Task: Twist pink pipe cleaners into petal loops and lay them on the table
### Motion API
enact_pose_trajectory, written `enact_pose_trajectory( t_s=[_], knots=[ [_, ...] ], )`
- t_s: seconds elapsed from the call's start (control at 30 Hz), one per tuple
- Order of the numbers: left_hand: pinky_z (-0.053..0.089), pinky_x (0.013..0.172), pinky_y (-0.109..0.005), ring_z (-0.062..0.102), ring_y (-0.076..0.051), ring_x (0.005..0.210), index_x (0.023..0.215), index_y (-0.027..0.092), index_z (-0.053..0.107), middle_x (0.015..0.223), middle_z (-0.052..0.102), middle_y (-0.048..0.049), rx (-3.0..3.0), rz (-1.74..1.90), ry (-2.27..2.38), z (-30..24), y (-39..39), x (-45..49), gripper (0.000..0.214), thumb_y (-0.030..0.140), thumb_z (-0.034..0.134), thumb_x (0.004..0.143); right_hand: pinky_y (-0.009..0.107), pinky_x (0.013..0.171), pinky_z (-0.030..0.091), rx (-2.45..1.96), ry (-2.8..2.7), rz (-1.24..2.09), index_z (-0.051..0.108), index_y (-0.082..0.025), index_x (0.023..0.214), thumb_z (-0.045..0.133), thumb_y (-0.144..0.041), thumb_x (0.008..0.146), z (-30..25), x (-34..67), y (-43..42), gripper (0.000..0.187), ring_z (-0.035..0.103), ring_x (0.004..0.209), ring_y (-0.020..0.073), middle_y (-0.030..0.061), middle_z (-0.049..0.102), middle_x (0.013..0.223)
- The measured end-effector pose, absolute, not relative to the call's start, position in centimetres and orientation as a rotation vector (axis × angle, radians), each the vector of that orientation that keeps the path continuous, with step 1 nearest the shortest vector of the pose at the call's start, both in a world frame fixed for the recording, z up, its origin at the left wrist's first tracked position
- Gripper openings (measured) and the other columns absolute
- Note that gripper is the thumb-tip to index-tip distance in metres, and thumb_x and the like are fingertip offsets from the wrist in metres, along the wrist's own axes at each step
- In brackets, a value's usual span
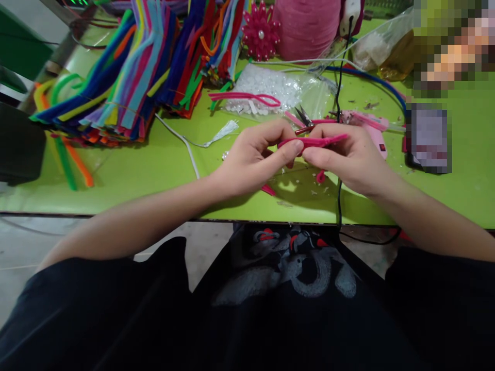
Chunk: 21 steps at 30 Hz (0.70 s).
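Head view: I have the left hand (pixel 253 157) and right hand (pixel 350 154) both pinching a pink fuzzy strip (pixel 319 141) above the green table (pixel 143 167), scissors (pixel 304 116) lying just beyond.

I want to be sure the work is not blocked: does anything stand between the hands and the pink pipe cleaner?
Nothing visible does. The left hand and right hand both hold the pink pipe cleaner directly. The scissors show just beyond it in the view, not in between.

Dark shirt (pixel 247 324) — perhaps black — grey print (pixel 255 283)
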<state>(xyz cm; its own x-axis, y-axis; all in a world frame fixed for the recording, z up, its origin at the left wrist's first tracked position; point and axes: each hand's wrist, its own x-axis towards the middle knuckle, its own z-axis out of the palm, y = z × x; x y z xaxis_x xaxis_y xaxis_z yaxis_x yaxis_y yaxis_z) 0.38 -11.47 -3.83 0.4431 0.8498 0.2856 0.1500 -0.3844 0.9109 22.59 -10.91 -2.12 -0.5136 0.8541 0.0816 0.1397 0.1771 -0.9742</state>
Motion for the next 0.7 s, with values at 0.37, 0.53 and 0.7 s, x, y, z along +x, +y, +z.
enact_pose_trajectory(
  t_s=[0.37, 0.53, 0.7],
  knots=[
    [0.053, 0.073, -0.033, 0.058, -0.016, 0.075, 0.081, 0.024, 0.059, 0.077, 0.062, -0.0006, 1.825, 1.015, 0.816, -3.88, -11.80, 0.40, 0.051, 0.062, 0.068, 0.115, 0.028, 0.057, 0.031, -0.879, -1.820, 1.399, 0.058, -0.022, 0.081, 0.088, -0.037, 0.099, -2.02, 22.49, -10.95, 0.039, 0.039, 0.064, 0.0097, -0.0050, 0.046, 0.072],
    [0.048, 0.064, -0.031, 0.056, -0.015, 0.071, 0.083, 0.024, 0.059, 0.078, 0.062, -0.0006, 1.847, 1.007, 0.832, -4.00, -11.69, 0.33, 0.056, 0.070, 0.067, 0.113, 0.028, 0.056, 0.033, -0.902, -1.875, 1.373, 0.056, -0.023, 0.081, 0.090, -0.038, 0.098, -2.06, 22.93, -10.75, 0.041, 0.041, 0.064, 0.0104, -0.0050, 0.046, 0.071],
    [0.049, 0.066, -0.030, 0.059, -0.014, 0.071, 0.085, 0.024, 0.057, 0.078, 0.062, -0.0002, 1.838, 1.066, 0.899, -4.45, -11.31, 0.22, 0.055, 0.069, 0.065, 0.115, 0.029, 0.059, 0.042, -0.928, -1.863, 1.294, 0.069, -0.022, 0.094, 0.087, -0.040, 0.098, -2.39, 23.25, -10.48, 0.026, 0.050, 0.070, 0.0128, -0.0019, 0.056, 0.080]
  ],
)
